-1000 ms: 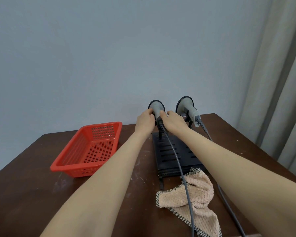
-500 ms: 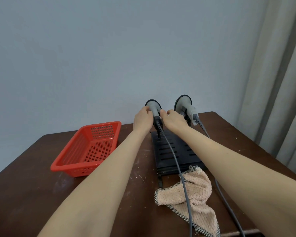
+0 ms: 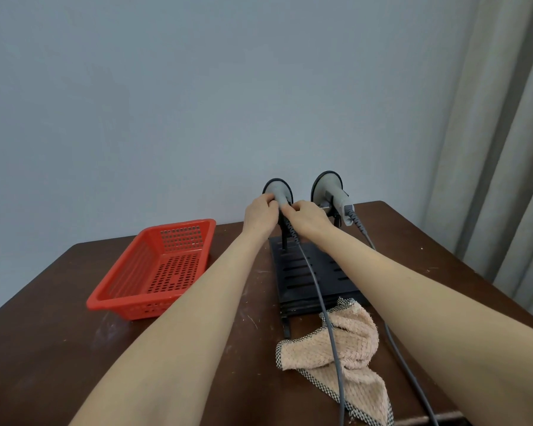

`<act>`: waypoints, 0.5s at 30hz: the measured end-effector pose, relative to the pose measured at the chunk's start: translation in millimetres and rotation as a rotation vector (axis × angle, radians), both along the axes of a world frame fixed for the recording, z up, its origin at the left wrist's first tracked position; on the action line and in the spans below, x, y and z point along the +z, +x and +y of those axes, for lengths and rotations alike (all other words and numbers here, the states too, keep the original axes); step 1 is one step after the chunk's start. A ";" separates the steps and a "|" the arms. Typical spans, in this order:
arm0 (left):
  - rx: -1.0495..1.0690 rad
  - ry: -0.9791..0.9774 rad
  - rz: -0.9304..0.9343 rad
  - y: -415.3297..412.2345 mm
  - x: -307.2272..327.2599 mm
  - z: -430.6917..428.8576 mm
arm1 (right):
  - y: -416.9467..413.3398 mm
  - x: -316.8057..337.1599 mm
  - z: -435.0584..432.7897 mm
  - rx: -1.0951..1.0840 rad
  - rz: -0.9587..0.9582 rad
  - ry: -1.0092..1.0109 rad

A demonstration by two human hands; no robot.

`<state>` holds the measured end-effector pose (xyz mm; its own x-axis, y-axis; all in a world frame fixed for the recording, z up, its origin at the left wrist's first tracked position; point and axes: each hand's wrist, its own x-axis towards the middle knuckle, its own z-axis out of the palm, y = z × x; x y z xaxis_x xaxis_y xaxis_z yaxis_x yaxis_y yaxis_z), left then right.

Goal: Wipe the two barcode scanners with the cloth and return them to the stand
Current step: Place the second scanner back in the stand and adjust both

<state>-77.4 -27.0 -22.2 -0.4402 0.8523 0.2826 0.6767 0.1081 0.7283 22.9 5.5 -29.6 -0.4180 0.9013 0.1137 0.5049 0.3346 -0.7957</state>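
Head view: left hand (image 3: 260,215) and right hand (image 3: 309,218) fingers (image 3: 288,208) hold left scanner (image 3: 279,190), one of two on stand (image 3: 299,273).

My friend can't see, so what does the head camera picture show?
The left hand and right hand grip the left barcode scanner at the black stand; the right scanner sits beside it. A peach cloth lies nearer on the brown table, a grey cable across it; a red basket stands left.
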 end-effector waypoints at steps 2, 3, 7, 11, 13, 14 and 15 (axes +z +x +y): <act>-0.004 -0.010 -0.019 -4.1 -1.1 0.0 | -1.9 0.9 -0.3 0.014 0.038 -0.019; -0.014 -0.013 -0.022 -4.1 -1.6 0.2 | -0.6 2.0 -0.9 0.012 0.052 -0.024; -0.035 -0.039 -0.017 -1.5 -2.9 1.6 | 2.0 5.0 -1.4 0.015 0.061 -0.060; -0.035 -0.022 -0.044 -2.5 -5.3 1.2 | 3.0 3.0 -1.0 0.019 0.117 -0.131; -0.028 -0.011 -0.053 -3.6 -4.9 0.1 | 2.0 2.9 -1.6 0.019 0.132 -0.145; -0.015 -0.008 -0.047 -4.4 -4.7 -0.2 | 1.0 2.5 -1.7 0.017 0.133 -0.147; -0.001 -0.003 -0.039 -4.7 -3.9 -1.6 | 0.3 2.2 -1.7 0.014 0.129 -0.145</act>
<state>-82.1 -28.6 -26.2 -0.4497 0.8537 0.2627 0.6478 0.1092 0.7540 23.2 3.8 -27.4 -0.4211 0.9063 0.0369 0.3913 0.2182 -0.8940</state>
